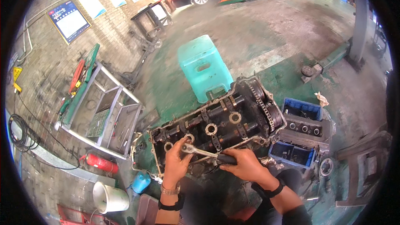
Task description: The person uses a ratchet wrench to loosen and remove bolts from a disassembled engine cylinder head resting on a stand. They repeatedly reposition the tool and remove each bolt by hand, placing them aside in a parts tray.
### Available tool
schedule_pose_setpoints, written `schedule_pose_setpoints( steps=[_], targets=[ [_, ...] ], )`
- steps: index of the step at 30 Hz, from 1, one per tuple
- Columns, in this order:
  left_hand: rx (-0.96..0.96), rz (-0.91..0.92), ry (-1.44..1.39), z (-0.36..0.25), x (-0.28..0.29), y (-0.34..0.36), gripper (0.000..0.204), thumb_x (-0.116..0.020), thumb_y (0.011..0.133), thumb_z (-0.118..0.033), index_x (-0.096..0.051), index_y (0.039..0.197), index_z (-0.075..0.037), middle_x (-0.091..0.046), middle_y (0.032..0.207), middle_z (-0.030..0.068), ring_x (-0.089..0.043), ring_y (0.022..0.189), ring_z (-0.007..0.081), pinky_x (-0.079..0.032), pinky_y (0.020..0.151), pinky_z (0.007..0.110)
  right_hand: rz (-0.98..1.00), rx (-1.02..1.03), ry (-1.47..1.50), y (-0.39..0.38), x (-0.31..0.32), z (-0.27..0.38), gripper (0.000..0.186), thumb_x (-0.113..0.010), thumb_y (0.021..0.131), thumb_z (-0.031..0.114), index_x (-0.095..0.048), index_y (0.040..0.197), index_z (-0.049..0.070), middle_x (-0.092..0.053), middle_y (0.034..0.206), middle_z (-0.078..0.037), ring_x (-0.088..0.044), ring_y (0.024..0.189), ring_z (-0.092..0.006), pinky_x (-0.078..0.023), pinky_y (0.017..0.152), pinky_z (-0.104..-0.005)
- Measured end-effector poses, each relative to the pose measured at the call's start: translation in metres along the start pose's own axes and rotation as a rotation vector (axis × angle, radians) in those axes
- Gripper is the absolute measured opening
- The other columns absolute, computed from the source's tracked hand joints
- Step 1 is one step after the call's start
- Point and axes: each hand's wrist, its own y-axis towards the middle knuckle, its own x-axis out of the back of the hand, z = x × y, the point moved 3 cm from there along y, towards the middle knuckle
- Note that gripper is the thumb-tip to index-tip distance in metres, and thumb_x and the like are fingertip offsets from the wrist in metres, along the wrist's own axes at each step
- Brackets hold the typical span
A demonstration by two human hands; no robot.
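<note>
From where I stand, the cylinder head lies in front of the person, slanted, its camshafts exposed and the timing chain at the far right end; what bears it underneath I can't see. The ratchet wrench sits over its near edge. The right hand has its grip clamped round the black handle, while the left hand closes thumb and fingers about the tool's head. Whether a socket is seated below, those fingers hide. My worry is a slip: a poorly seated drive under a hard pull could round a fastener or knock knuckles on the casting. Oily metal might loosen either hold. Anything small dropped could vanish into the open wells. The turquoise stool stands just beyond.
</note>
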Motion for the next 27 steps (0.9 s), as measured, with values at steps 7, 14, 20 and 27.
schedule_pose_setpoints(
  steps=[7, 14, 20, 27],
  targets=[
    [0.004, 0.03, -0.07, 0.001, 0.004, 0.002, 0.058, -0.069, 0.078, 0.013, -0.054, 0.133, 0.004, -0.065, 0.122, 0.0117, -0.063, 0.11, 0.0186, -0.05, 0.097, 0.033, -0.201, 0.204, -0.088, 0.004, 0.0, 0.009, 0.034, -0.081, 0.073, 0.019, -0.07, 0.101, 0.002, -0.07, 0.083, -0.015, -0.068, 0.074, -0.0343, -0.053, 0.064, -0.0418],
    [0.008, 0.012, -0.162, 0.005, 0.003, 0.001, 0.058, -0.069, 0.077, 0.014, -0.053, 0.132, 0.005, -0.064, 0.123, 0.012, -0.061, 0.113, 0.0181, -0.049, 0.099, 0.032, -0.188, 0.218, -0.091, 0.004, 0.0, 0.006, 0.034, -0.081, 0.07, 0.016, -0.071, 0.099, 0.002, -0.07, 0.083, -0.015, -0.068, 0.072, -0.0346, -0.054, 0.063, -0.0403],
    [0.03, 0.009, -0.27, 0.01, 0.003, 0.003, 0.058, -0.071, 0.077, 0.014, -0.054, 0.131, 0.004, -0.064, 0.124, 0.012, -0.062, 0.111, 0.0177, -0.049, 0.097, 0.031, -0.184, 0.189, -0.049, 0.006, -0.001, 0.002, 0.033, -0.082, 0.07, 0.016, -0.072, 0.097, 0.001, -0.07, 0.082, -0.016, -0.069, 0.073, -0.0341, -0.054, 0.063, -0.0402],
    [-0.006, 0.007, -0.123, 0.017, 0.005, 0.006, 0.045, -0.072, 0.076, 0.012, -0.061, 0.119, 0.003, -0.061, 0.125, 0.0089, -0.061, 0.109, 0.0182, -0.049, 0.096, 0.03, -0.198, 0.232, -0.047, 0.006, -0.002, 0.001, 0.032, -0.083, 0.071, 0.009, -0.069, 0.098, 0.0, -0.067, 0.08, -0.017, -0.066, 0.068, -0.0351, -0.052, 0.059, -0.0377]
  ],
)
